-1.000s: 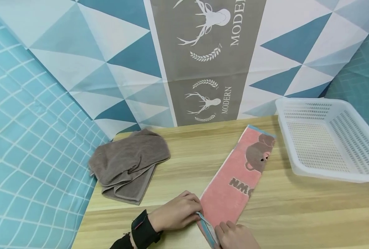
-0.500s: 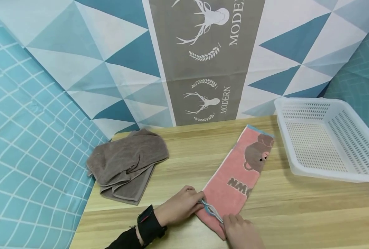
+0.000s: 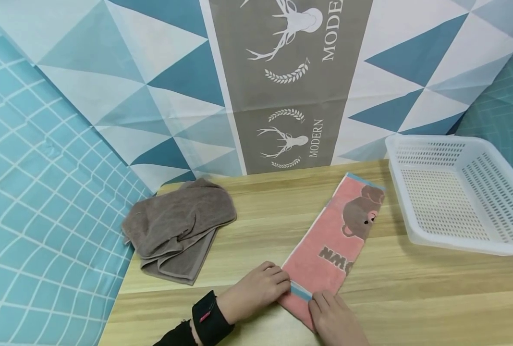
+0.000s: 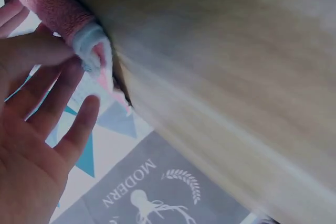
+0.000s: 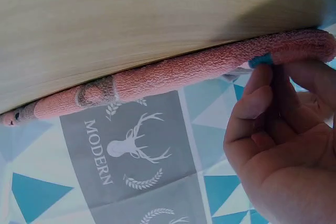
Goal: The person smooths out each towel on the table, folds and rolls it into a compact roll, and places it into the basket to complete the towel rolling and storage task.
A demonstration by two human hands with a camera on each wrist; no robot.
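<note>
A pink towel (image 3: 314, 259), folded into a long strip, lies slanting on the table with a brown bear and grey letters on its upper face. Its near end is turned back, so a blue-edged flap (image 3: 300, 290) lies across the strip. My left hand (image 3: 256, 290) pinches the left corner of this flap; the left wrist view shows thumb and finger at the layered towel edge (image 4: 94, 51). At the flap's right corner, my right hand (image 3: 336, 317) pinches the blue hem (image 5: 261, 60) between thumb and fingertips. The flap's corners are hidden under the fingers in the head view.
A crumpled grey-brown towel (image 3: 183, 226) lies on the left of the wooden table (image 3: 256, 216). A white perforated plastic basket (image 3: 401, 202) stands at the right. Patterned cloth (image 3: 291, 105) rises behind the table, and blue checked cloth (image 3: 53, 168) borders its left side.
Both hands have carried the towel's near blue-edged end up and away from the body, folding it over onto the strip. The flap now lies flatter. The grey-brown towel and basket stay put.
</note>
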